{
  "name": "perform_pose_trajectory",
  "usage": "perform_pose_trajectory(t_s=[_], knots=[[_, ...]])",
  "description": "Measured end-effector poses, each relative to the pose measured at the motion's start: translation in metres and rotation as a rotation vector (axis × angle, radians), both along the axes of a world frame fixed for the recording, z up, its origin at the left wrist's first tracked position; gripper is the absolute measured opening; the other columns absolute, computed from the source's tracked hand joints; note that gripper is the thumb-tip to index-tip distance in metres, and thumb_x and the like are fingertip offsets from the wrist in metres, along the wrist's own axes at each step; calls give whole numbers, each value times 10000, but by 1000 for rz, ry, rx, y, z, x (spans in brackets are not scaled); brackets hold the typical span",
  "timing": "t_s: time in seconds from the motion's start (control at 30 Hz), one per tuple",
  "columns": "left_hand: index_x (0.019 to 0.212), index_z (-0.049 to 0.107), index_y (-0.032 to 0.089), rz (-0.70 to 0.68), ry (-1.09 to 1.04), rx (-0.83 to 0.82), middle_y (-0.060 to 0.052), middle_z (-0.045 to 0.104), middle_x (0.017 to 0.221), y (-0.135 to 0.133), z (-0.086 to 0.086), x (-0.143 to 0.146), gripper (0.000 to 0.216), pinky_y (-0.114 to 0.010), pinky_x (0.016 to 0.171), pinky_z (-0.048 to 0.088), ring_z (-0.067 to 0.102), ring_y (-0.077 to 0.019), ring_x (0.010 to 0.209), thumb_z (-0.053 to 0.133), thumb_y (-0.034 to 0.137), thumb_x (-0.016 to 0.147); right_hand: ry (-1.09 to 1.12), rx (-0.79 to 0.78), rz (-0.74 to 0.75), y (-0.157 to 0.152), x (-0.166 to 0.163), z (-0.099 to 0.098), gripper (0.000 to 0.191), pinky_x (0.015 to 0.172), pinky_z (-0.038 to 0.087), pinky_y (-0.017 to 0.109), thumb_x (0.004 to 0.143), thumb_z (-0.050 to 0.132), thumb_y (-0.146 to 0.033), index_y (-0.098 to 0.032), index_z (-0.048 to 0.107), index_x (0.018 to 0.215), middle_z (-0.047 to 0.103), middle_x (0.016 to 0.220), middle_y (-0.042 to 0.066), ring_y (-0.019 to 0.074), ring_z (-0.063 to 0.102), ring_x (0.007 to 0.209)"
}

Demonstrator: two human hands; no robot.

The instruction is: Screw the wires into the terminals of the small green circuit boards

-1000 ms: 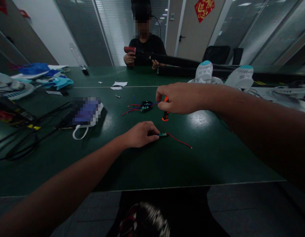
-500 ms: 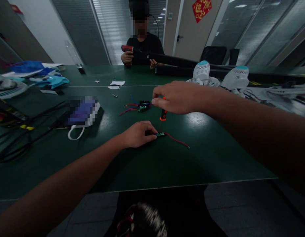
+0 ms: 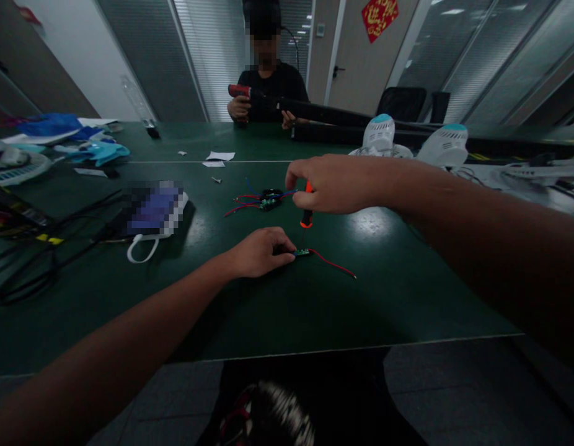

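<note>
My left hand (image 3: 261,253) rests on the green table, thumb and fingers pinching the left end of a small green circuit board (image 3: 302,252). A red wire (image 3: 332,264) runs from the board's right end across the tabletop. Above it, my right hand (image 3: 336,184) is around the orange and black handle of a screwdriver (image 3: 307,218). The screwdriver stands upright, its thin shaft pointing down at the board; exact tip contact is too small to tell. Just beyond lie more circuit boards (image 3: 270,203) with red and blue wires.
A device with a blurred screen (image 3: 157,210) and a white cable loop lies left, beside black cables (image 3: 49,272). White fans (image 3: 445,145) stand at the right. Paper scraps (image 3: 220,156) lie farther back. Across the table, a person (image 3: 273,83) holds a red-and-black power tool and a long black bar.
My right thumb and index fingertip have parted at the screwdriver's handle, and the hand has shifted slightly. My left hand and the circuit board stay in place.
</note>
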State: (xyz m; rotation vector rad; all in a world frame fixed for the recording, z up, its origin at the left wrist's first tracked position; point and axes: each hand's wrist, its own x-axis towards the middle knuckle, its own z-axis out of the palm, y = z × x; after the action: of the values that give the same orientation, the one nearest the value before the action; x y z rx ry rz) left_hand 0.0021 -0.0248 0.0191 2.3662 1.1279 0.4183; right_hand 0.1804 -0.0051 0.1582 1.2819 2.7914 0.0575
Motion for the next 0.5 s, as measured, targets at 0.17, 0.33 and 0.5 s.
perform_pose_trajectory(t_s=[0.17,0.33,0.5], knots=[[997,712,160,-3,-10,9,-61,645,982,0,-1,0,233,-310,792,480,613,-167,851,593,298,853,-8,-20,-33,0,0,1,425,735,431,323,856,517,-358,-181,586,1236,669,1136,96,214,634,911],[994,713,162,2,-3,10,-57,649,967,0,-1,1,228,-315,790,483,609,-163,841,593,296,854,11,-1,-14,0,0,0,404,716,420,334,870,491,-435,-193,624,1166,682,1097,100,233,632,918],[988,714,171,7,6,17,-52,650,960,0,1,2,216,-312,798,483,611,-167,858,595,291,854,24,46,-36,0,1,-2,578,697,410,359,916,308,-602,-199,635,1172,695,1064,133,275,639,917]])
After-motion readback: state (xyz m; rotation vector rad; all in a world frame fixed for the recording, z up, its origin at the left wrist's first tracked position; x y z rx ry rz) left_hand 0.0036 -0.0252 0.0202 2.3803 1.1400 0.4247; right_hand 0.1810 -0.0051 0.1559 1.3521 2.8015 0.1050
